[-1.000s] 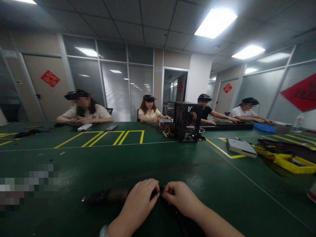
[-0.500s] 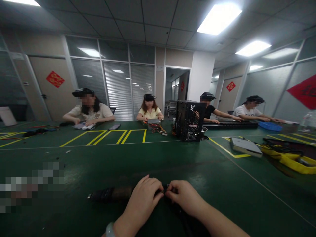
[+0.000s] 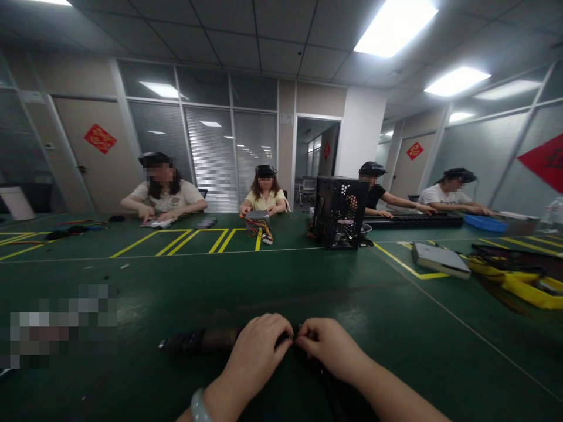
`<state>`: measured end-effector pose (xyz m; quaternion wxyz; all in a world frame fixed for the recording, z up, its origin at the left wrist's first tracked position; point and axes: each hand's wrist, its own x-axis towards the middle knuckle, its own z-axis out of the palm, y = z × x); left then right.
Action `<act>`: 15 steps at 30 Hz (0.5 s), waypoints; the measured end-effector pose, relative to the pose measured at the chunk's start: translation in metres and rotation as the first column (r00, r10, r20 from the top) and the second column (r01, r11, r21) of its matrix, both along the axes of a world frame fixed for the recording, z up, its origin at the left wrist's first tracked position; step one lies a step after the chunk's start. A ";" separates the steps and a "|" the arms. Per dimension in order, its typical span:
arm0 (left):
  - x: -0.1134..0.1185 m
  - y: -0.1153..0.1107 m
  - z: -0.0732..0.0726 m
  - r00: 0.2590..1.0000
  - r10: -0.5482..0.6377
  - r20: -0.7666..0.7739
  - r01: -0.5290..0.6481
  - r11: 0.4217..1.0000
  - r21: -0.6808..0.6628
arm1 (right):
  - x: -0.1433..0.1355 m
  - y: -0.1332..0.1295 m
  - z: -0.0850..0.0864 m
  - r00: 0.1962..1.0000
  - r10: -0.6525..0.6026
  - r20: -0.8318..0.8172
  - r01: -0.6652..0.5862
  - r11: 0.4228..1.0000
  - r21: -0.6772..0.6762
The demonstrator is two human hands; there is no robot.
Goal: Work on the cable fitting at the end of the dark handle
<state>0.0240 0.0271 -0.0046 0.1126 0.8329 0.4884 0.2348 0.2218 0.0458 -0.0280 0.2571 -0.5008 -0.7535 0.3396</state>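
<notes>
On the green table in front of me lies a long dark cylindrical tool (image 3: 200, 341) with a shiny metal tip at its left end. My left hand (image 3: 259, 346) rests over the tool's right part and hides it; its thumb and fingertips are pinched together. Close by on the right, my right hand (image 3: 329, 349) pinches too, its fingertips almost meeting those of the left. What sits between the fingertips is small, dark and mostly hidden. A dark shape, perhaps a cable, runs below my right wrist.
Ahead stands a black computer case (image 3: 338, 212). Right of it lie a silver box (image 3: 441, 259) and a yellow tool tray (image 3: 532, 290). Across the table several people work, one at a power supply (image 3: 257, 220) with coloured wires. A blue basket (image 3: 485, 223) sits far right.
My hands keep nearly the same pinched pose at the tool. The view has shifted slightly. Across the table, the power supply and its wires have moved left in a person's hands.
</notes>
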 end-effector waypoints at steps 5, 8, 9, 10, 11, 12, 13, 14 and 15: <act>0.000 -0.002 0.001 1.000 0.003 -0.002 -0.003 1.000 0.020 | -0.001 -0.001 0.002 1.000 -0.021 0.019 0.021 1.000 -0.015; 0.000 -0.002 0.001 1.000 0.016 -0.012 -0.015 1.000 0.027 | -0.001 -0.002 0.002 1.000 -0.025 0.010 0.025 0.999 -0.025; 0.000 -0.002 0.001 1.000 0.013 -0.017 -0.013 1.000 0.025 | -0.001 -0.002 0.001 1.000 -0.024 0.004 0.024 0.999 -0.030; 0.000 -0.002 0.001 1.000 0.007 -0.022 -0.007 1.000 0.024 | -0.001 -0.002 0.001 1.000 -0.020 0.000 0.020 0.999 -0.036; 0.000 -0.002 0.002 1.000 -0.001 -0.024 0.002 1.000 0.025 | -0.001 -0.001 0.001 1.000 -0.019 -0.003 0.019 0.999 -0.042; 0.000 -0.003 0.002 1.000 -0.010 -0.025 0.011 1.000 0.027 | -0.001 -0.001 0.001 1.000 -0.018 -0.003 0.018 0.999 -0.047; 0.000 -0.003 0.002 1.000 -0.019 -0.024 0.020 0.999 0.028 | -0.001 -0.001 0.001 1.000 -0.018 -0.004 0.018 0.999 -0.047; 0.000 -0.003 0.001 0.999 -0.026 -0.021 0.027 0.999 0.030 | -0.001 -0.001 0.001 1.000 -0.019 -0.001 0.019 0.999 -0.043; 0.000 -0.003 0.001 0.999 -0.028 -0.019 0.029 0.999 0.033 | -0.001 -0.001 0.001 1.000 -0.021 0.004 0.021 0.999 -0.035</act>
